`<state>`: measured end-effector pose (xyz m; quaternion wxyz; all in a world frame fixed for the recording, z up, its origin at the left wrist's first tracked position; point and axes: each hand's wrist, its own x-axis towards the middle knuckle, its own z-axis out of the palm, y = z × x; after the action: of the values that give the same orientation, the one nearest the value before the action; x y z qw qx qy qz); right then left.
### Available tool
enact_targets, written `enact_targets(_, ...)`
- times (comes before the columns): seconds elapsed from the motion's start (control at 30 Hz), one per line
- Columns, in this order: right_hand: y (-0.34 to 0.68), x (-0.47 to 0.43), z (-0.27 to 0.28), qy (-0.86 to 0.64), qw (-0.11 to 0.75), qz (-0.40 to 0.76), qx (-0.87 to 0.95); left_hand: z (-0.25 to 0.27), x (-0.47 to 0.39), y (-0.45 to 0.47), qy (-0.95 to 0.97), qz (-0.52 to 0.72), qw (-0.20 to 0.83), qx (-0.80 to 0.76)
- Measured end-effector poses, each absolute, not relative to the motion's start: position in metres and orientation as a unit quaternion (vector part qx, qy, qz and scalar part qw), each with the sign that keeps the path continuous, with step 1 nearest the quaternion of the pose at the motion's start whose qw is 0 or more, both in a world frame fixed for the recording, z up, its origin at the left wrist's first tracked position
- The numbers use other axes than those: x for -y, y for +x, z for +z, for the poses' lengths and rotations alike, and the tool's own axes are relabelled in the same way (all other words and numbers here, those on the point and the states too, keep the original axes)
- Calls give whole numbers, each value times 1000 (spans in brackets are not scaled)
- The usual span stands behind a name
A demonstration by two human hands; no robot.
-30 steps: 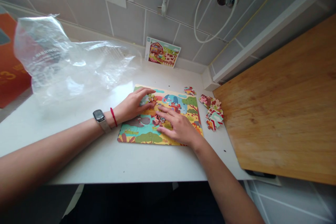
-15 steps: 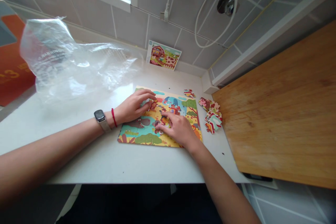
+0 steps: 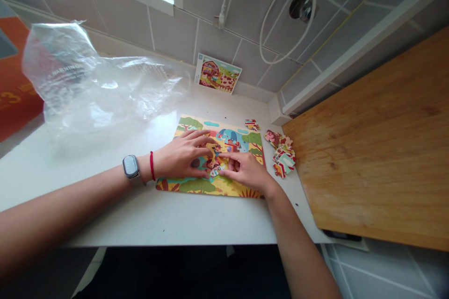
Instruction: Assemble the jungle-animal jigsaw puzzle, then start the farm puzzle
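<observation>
A colourful animal jigsaw board (image 3: 196,186) lies flat on the white table. On its middle is a small cluster of farm-picture jigsaw pieces (image 3: 215,170), partly hidden by my fingers. My left hand (image 3: 180,153) rests across the board's left half, fingers spread, its thumb and fingertips at the cluster's left side. From the right, my right hand (image 3: 247,169) has its index finger and thumb on the cluster's right edge, with the other fingers curled in. More loose jigsaw pieces (image 3: 283,156) are heaped right of the board, and another piece (image 3: 251,124) lies at its upper right corner.
A farm picture card (image 3: 218,74) leans on the tiled wall. A crumpled clear plastic bag (image 3: 105,88) and an orange box (image 3: 17,88) are at the left. A wooden board (image 3: 379,149) stands along the right side. A white cable (image 3: 261,37) hangs above.
My left hand has moved right and down, from the board's upper left part to the cluster, its fingers spreading. My right hand has shifted slightly right.
</observation>
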<state>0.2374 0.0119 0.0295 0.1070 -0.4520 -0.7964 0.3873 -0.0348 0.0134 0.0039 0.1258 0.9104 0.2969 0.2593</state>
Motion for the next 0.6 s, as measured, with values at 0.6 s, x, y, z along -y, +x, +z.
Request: enact_targets(0.6,267,-26,32,-499,243,330,764,-12,-25,-40,884,271,124,-361)
